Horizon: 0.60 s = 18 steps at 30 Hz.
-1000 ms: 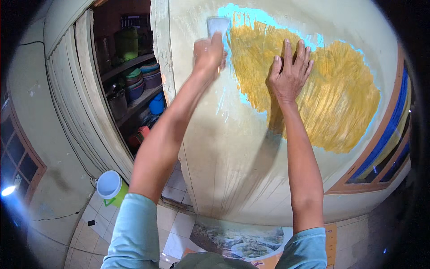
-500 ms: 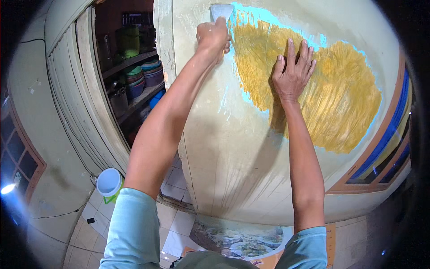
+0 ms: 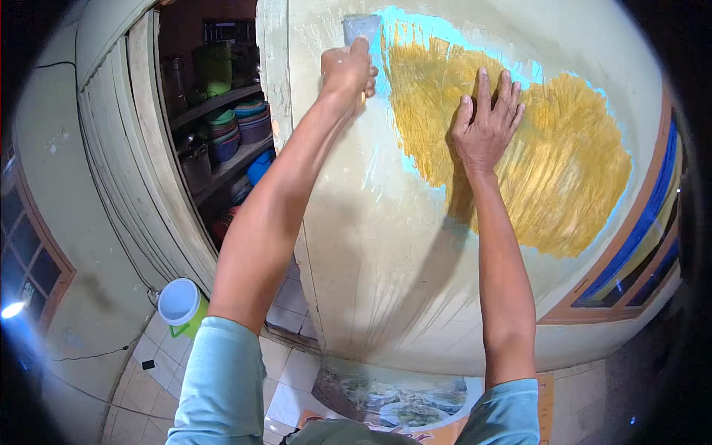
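My left hand (image 3: 347,74) is closed around the handle of a putty knife (image 3: 361,28), whose wide grey blade lies against the wall (image 3: 356,200) near the top. A bit of yellow handle shows below the fist. Right of the blade runs a bright blue strip (image 3: 415,26), the upper edge of a large ochre patch (image 3: 564,170) with a streaky, wrinkled surface. On this patch my right hand (image 3: 487,122) rests flat, fingers spread, holding nothing. Cream paint surrounds the patch, with thin scratches left of it.
At left, a doorway opens onto shelves (image 3: 222,167) with stacked basins and pots. A pale blue bucket (image 3: 179,300) and a green one stand on the tiled floor below. A brown-framed window (image 3: 593,311) borders the wall at right. Cables run down the left wall.
My left hand and the putty knife have shifted slightly down and left, and more blue shows beside the blade. The right hand stays on the ochre patch.
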Available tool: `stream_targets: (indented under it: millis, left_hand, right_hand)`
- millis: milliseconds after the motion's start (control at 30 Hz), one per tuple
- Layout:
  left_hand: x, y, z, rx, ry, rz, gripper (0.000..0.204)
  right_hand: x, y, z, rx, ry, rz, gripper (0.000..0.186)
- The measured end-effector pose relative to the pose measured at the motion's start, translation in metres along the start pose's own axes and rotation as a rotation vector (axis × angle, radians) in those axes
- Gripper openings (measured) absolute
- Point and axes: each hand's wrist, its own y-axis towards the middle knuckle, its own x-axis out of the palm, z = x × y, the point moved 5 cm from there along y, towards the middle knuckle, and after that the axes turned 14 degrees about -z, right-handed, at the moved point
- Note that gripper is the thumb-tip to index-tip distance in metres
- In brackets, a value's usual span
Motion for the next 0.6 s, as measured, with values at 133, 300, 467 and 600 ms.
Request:
stream_targets:
  millis: [133, 300, 467, 600]
  left_hand:
    - [-0.007, -0.017, -0.028, 0.051, -0.049, -0.038, 0.043]
    - [-0.014, -0.067, -0.075, -0.161, -0.041, -0.031, 0.045]
    - [-0.007, -0.039, -0.035, -0.033, -0.042, -0.042, 0.045]
    - [0.004, -0.021, -0.028, -0.031, -0.134, -0.047, 0.045]
  right_hand:
    - [0.002, -0.001, -0.002, 0.009, 0.01, -0.006, 0.058]
    - [-0.002, -0.002, 0.001, 0.026, 0.012, -0.035, 0.06]
    - [-0.007, 0.0, -0.002, 0.03, 0.005, -0.041, 0.059]
    - [-0.011, 0.001, -0.005, 0.017, 0.001, -0.049, 0.059]
